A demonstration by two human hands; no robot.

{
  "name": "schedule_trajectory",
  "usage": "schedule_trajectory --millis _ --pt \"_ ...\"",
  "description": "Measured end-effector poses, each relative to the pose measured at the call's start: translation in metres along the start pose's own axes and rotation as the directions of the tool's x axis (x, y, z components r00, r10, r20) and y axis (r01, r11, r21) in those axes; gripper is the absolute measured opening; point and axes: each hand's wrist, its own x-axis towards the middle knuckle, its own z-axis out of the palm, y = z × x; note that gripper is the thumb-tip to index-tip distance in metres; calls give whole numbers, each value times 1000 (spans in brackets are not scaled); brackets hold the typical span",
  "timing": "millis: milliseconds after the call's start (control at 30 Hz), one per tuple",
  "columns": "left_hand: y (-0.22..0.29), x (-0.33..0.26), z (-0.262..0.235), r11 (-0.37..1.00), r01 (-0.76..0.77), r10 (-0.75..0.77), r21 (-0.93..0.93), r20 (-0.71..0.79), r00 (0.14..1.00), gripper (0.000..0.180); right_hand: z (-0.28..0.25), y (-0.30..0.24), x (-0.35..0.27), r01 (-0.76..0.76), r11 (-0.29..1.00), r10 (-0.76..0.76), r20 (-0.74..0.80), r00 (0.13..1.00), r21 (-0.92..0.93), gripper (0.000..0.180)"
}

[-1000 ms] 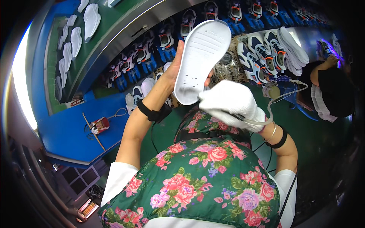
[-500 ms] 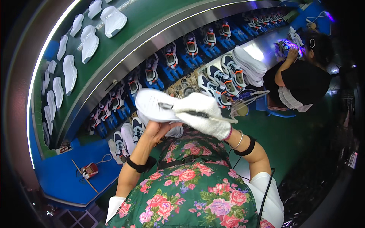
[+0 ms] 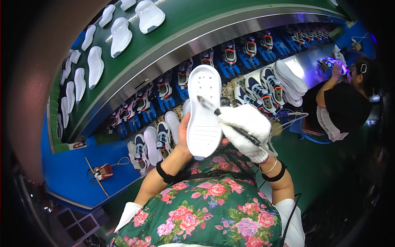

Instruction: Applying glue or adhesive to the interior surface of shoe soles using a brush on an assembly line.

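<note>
My left hand (image 3: 184, 136) holds a white shoe sole (image 3: 203, 111) upright in front of me, its inner face with small holes turned toward me. My right hand (image 3: 245, 127), in a white knit glove, grips a thin dark brush (image 3: 222, 116) whose tip touches the middle of the sole. Both wrists wear black bands. A floral apron (image 3: 210, 206) covers my front.
A row of sneakers on blue holders (image 3: 164, 92) runs along a steel-edged line. White soles (image 3: 119, 35) lie on a green belt above. Stacked white soles (image 3: 290, 80) sit at the right, near a seated person in black (image 3: 343, 109). A small red device (image 3: 103, 171) rests on the blue bench.
The sole has turned from lying sideways to standing upright in my left hand. My right hand has brought the brush tip onto its inner face.
</note>
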Motion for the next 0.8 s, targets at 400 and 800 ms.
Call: schedule_trajectory --millis 400,800 --pt "-11 -6 -37 951 -67 99 303 -91 991 72 13 -18 -2 126 992 -124 124 984 -8 32" --pt "-1 19 -2 873 -223 201 433 98 975 85 9 0 -13 -53 974 42 56 998 220 26"
